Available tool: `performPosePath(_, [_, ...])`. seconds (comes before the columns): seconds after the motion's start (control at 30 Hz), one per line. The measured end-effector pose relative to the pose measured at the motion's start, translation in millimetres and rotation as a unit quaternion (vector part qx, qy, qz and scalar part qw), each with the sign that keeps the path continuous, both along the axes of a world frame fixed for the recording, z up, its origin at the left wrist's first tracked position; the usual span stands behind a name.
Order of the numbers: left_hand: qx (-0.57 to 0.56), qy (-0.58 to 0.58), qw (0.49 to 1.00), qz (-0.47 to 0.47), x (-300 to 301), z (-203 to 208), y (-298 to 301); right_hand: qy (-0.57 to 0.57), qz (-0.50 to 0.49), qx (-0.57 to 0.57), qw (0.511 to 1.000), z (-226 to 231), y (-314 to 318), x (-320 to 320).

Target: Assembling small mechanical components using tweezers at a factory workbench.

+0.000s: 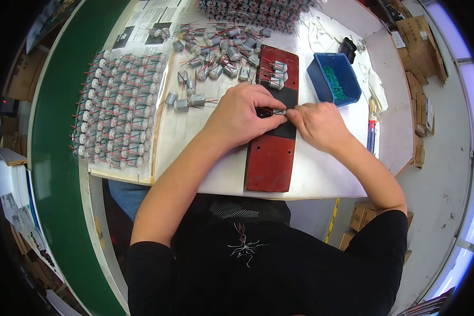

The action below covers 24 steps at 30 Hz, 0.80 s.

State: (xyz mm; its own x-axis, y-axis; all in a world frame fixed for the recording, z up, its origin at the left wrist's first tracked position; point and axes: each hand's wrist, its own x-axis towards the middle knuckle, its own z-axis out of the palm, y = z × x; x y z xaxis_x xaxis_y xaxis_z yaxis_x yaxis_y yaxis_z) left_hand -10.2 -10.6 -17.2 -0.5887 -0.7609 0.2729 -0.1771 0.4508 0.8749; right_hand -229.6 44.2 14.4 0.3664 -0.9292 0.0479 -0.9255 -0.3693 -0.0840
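Note:
A red board [268, 163] with a black middle band lies lengthwise in front of me. Over that band my left hand [245, 113] pinches a small electric motor [280, 111] between thumb and forefinger; fingers cover most of it, and thin wires show toward the palm. Close against its right end, my right hand [318, 124] has its fingertips pressed together. Whatever they hold is hidden. Farther up the board rest a few silver motors [278, 75] with red and dark wires.
Loose motors [216, 55] are heaped left of the board. Rows of wired motors [121, 110] stand on a sheet at the left; another stack [255, 13] is at the back. Right of the board is a blue bin [321, 84] with green wire pieces [333, 81], near a screwdriver [372, 124].

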Motion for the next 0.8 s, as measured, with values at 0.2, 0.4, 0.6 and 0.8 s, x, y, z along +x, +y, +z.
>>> performPosePath(0.2, [-0.033, -0.007, 0.999, 0.005, 0.1, 1.8, 0.6, 0.007, -0.005, 0.012, 1.0, -0.9, 7.2, 2.0])
performPosePath(0.4, [-0.038, -0.002, 0.999, 0.012, -0.6, -0.8, 0.7, 0.003, -0.007, 0.016, 1.0, -6.1, 6.3, -0.3])
performPosePath(0.6, [-0.023, -0.003, 1.0, 0.002, -0.3, 3.5, -0.7, -0.025, -0.032, 0.02, 0.999, -2.6, 6.6, -1.1])
performPosePath(0.8, [-0.018, -0.007, 1.0, 0.005, -0.1, 2.4, -1.5, 0.011, -0.041, 0.065, 0.997, 2.7, 2.7, 0.7])
